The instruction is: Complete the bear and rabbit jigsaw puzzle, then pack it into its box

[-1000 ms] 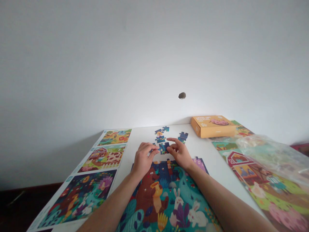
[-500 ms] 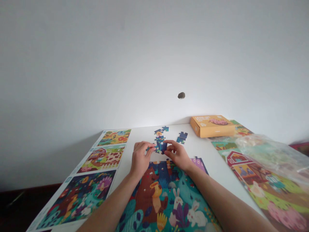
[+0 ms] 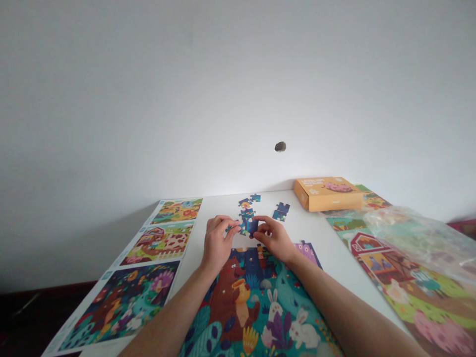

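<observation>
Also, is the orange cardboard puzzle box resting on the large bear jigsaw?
No, the orange cardboard puzzle box sits at the far edge of the white table, away from the colourful bear jigsaw.

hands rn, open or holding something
left hand: closed, pinching a small blue jigsaw piece
right hand: closed, pinching a dark blue jigsaw piece

white table [image 3: 334, 258]; jigsaw puzzle [image 3: 238, 302]; orange box [image 3: 327, 194]
</observation>
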`<state>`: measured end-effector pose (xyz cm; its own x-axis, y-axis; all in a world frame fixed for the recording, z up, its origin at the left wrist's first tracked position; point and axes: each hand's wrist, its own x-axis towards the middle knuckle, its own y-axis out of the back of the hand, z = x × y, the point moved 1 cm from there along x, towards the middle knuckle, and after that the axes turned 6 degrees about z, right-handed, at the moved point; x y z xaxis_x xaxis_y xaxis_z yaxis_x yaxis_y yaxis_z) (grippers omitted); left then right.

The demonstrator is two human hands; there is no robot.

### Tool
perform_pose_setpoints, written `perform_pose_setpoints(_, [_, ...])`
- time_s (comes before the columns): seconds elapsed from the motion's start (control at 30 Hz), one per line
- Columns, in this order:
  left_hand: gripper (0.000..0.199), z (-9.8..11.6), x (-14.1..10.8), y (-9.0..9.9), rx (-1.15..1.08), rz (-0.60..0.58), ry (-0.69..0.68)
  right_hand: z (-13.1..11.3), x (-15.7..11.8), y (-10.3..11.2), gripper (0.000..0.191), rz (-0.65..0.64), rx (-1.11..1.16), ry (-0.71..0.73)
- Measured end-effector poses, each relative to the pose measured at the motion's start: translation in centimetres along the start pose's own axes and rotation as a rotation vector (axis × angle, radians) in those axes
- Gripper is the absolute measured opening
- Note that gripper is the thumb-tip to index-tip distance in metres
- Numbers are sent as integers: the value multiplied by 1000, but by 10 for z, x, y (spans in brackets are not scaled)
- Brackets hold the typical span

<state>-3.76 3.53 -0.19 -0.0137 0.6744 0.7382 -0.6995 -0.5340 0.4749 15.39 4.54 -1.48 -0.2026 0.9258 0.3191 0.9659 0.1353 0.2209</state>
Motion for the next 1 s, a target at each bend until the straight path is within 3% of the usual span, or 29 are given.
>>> perform_pose_setpoints(1.0, [8,-1,0,0,-36,0,20,5,-1,-1,40,4,-23,11])
